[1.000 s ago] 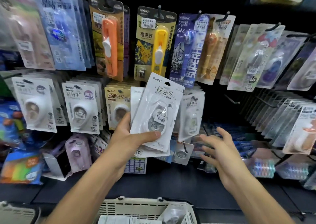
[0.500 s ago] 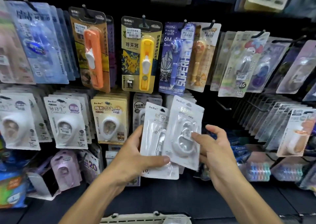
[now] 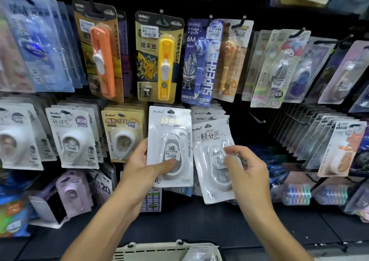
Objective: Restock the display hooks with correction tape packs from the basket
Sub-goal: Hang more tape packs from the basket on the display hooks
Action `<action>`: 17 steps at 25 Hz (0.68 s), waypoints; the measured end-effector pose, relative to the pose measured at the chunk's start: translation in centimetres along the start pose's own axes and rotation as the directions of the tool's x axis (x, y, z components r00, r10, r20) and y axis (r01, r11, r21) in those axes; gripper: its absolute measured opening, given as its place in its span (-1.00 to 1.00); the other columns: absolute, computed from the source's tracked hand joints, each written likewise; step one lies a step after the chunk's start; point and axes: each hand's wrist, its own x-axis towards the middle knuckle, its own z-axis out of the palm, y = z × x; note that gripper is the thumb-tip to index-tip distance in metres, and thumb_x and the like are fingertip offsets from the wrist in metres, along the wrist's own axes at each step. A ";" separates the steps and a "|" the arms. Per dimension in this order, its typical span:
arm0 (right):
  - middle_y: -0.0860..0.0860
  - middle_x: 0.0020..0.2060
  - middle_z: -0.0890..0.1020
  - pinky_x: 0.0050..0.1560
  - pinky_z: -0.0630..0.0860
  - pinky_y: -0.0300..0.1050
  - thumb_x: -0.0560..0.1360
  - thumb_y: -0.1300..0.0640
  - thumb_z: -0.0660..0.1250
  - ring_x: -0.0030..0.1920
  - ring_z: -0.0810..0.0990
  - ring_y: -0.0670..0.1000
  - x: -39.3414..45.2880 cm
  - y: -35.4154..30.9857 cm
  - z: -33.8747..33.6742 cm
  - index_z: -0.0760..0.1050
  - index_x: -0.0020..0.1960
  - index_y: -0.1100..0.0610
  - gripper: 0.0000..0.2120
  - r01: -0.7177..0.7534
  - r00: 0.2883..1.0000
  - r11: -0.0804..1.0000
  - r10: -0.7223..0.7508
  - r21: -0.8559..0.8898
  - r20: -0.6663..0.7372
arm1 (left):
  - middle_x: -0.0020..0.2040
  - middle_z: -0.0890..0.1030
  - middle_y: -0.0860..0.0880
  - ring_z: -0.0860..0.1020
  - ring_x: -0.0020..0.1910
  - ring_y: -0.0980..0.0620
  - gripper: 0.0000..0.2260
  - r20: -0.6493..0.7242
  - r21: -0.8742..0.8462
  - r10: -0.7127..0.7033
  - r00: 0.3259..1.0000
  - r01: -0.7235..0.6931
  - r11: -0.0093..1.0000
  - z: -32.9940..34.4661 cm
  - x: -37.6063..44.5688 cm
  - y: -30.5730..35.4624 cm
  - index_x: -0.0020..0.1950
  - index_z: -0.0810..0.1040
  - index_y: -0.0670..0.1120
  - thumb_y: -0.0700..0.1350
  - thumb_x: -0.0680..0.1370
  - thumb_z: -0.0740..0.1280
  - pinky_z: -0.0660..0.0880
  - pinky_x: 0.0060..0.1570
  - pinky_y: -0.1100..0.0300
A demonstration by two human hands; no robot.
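The left hand (image 3: 139,169) holds one white correction tape pack (image 3: 169,145) upright. The right hand (image 3: 247,173) pinches a second pack (image 3: 213,161), tilted, just beside it. The basket (image 3: 151,250) sits below.

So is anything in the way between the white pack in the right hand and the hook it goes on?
Nothing visible blocks it. The right hand holds its white pack just in front of the matching hanging packs. The hook itself is hidden behind those packs, so I cannot tell how much room is left on it.
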 end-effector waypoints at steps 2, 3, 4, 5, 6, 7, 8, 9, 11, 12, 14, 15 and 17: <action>-0.22 -0.12 0.67 -0.26 0.44 -0.34 0.53 0.06 0.35 -0.25 0.56 -0.23 0.1 0.1 -0.5 0.63 -0.02 -0.18 -0.85 -0.007 0.999 0.997 0.010 0.080 -0.034 | 0.08 0.75 0.06 0.72 0.05 0.08 -0.50 -0.012 -0.010 -0.002 1.000 0.002 1.000 0.0 0.0 0.2 0.27 0.56 0.10 -0.33 0.43 0.52 0.59 -0.17 0.36; -0.25 -0.08 0.68 -0.19 0.45 -0.33 0.55 0.10 0.37 -0.19 0.59 -0.26 0.5 0.1 -0.6 0.64 -0.02 -0.17 -0.83 -0.011 0.999 0.994 0.017 0.105 -0.047 | 0.08 0.75 0.05 0.72 0.05 0.07 -0.49 -0.016 -0.012 -0.006 1.000 0.006 1.000 0.0 0.0 0.2 0.27 0.56 0.10 -0.33 0.44 0.52 0.60 -0.17 0.35; -0.25 -0.02 0.68 -0.09 0.45 -0.30 0.57 0.11 0.37 -0.08 0.60 -0.30 0.9 0.1 -0.5 0.65 0.00 -0.17 -0.82 -0.016 0.999 0.994 0.021 0.111 -0.044 | 0.08 0.75 0.05 0.72 0.05 0.07 -0.49 -0.015 -0.013 -0.012 1.000 0.012 1.000 0.0 -0.1 0.1 0.28 0.56 0.10 -0.33 0.44 0.51 0.60 -0.17 0.36; -0.24 0.04 0.67 0.00 0.44 -0.29 0.58 0.11 0.37 0.01 0.59 -0.32 1.3 0.1 -0.4 0.64 0.03 -0.17 -0.82 -0.023 1.000 0.995 0.025 0.102 -0.018 | 0.08 0.75 0.04 0.72 0.05 0.07 -0.49 -0.010 -0.012 -0.020 1.000 0.019 1.000 0.1 -0.3 0.1 0.28 0.56 0.09 -0.33 0.44 0.52 0.60 -0.18 0.36; -0.21 0.11 0.64 0.07 0.43 -0.28 0.60 0.09 0.36 0.09 0.57 -0.31 1.6 0.3 -0.3 0.62 0.07 -0.18 -0.83 -0.032 0.999 0.996 0.031 0.081 0.012 | 0.08 0.75 0.04 0.72 0.05 0.06 -0.50 -0.003 -0.010 -0.026 1.000 0.026 1.000 0.3 -0.4 0.0 0.28 0.56 0.08 -0.33 0.44 0.52 0.60 -0.18 0.37; -0.19 0.17 0.61 0.14 0.43 -0.25 0.61 0.07 0.35 0.16 0.54 -0.29 1.9 0.4 -0.1 0.60 0.12 -0.16 -0.84 -0.049 0.998 0.997 0.047 0.064 0.038 | 0.08 0.75 0.04 0.72 0.05 0.06 -0.51 0.003 -0.007 -0.031 1.000 0.031 1.000 0.4 -0.6 -0.1 0.27 0.56 0.07 -0.33 0.44 0.52 0.60 -0.18 0.36; -0.16 0.23 0.56 0.23 0.42 -0.20 0.62 0.06 0.34 0.23 0.51 -0.23 2.1 0.5 0.0 0.58 0.19 -0.14 -0.82 -0.078 0.995 0.996 0.075 0.051 0.064 | 0.07 0.75 0.04 0.72 0.05 0.06 -0.52 0.005 -0.008 -0.034 0.999 0.034 0.999 0.5 -0.7 -0.1 0.26 0.56 0.07 -0.32 0.44 0.52 0.60 -0.18 0.36; -0.15 0.30 0.50 0.32 0.39 -0.14 0.63 0.03 0.32 0.31 0.47 -0.15 2.2 0.6 0.1 0.55 0.28 -0.10 -0.77 -0.079 0.994 0.996 0.081 -0.031 0.078 | 0.07 0.75 0.04 0.72 0.04 0.07 -0.53 0.000 -0.011 -0.033 0.999 0.033 0.999 0.5 -0.8 -0.1 0.26 0.56 0.07 -0.31 0.44 0.52 0.60 -0.17 0.36; -0.14 0.44 0.34 0.39 0.33 -0.07 0.62 -0.08 0.31 0.43 0.35 -0.08 1.8 0.0 0.4 0.43 0.43 -0.10 -0.62 0.071 0.993 0.955 -0.041 -0.289 0.108 | 0.06 0.75 0.06 0.72 0.04 0.09 -0.55 -0.025 0.000 -0.024 0.999 0.024 1.000 0.7 -0.9 -0.3 0.24 0.56 0.08 -0.27 0.44 0.53 0.61 -0.16 0.32; -0.20 0.45 0.33 0.35 0.38 -0.09 0.60 -0.13 0.33 0.42 0.37 -0.12 1.4 -0.2 0.8 0.39 0.44 -0.15 -0.57 0.165 0.980 0.943 -0.123 -0.289 0.158 | 0.06 0.75 0.08 0.72 0.03 0.11 -0.56 -0.024 0.026 -0.021 0.999 0.021 0.999 1.0 -1.1 -0.4 0.23 0.56 0.10 -0.24 0.44 0.54 0.61 -0.14 0.30; -0.34 0.29 0.49 0.11 0.56 -0.22 0.51 -0.10 0.42 0.24 0.59 -0.18 0.2 -1.0 1.9 0.41 0.35 -0.27 -0.56 0.111 0.939 0.992 -0.124 0.056 0.322 | 0.09 0.74 0.12 0.71 0.04 0.16 -0.57 0.043 0.095 -0.009 0.999 0.005 0.995 2.0 -1.8 -0.4 0.23 0.55 0.15 -0.19 0.45 0.56 0.64 -0.06 0.26; -0.35 0.20 0.55 -0.02 0.61 -0.23 0.48 -0.02 0.48 0.13 0.67 -0.11 -0.2 -1.0 2.4 0.45 0.29 -0.31 -0.55 0.047 0.915 0.984 -0.112 0.172 0.387 | 0.10 0.73 0.16 0.69 0.06 0.19 -0.57 0.093 0.137 0.003 0.996 -0.015 0.991 2.5 -2.1 -0.6 0.24 0.55 0.16 -0.16 0.46 0.56 0.64 -0.01 0.24; -0.29 0.18 0.59 -0.04 0.65 -0.14 0.46 0.19 0.52 0.06 0.71 -0.04 0.0 -0.6 3.1 0.51 0.19 -0.32 -0.51 0.025 0.937 0.971 -0.106 0.239 0.333 | 0.10 0.70 0.24 0.66 0.07 0.26 -0.65 0.119 0.266 0.043 0.992 -0.074 0.961 2.9 -2.2 -0.7 0.22 0.54 0.21 -0.08 0.51 0.53 0.62 0.07 0.20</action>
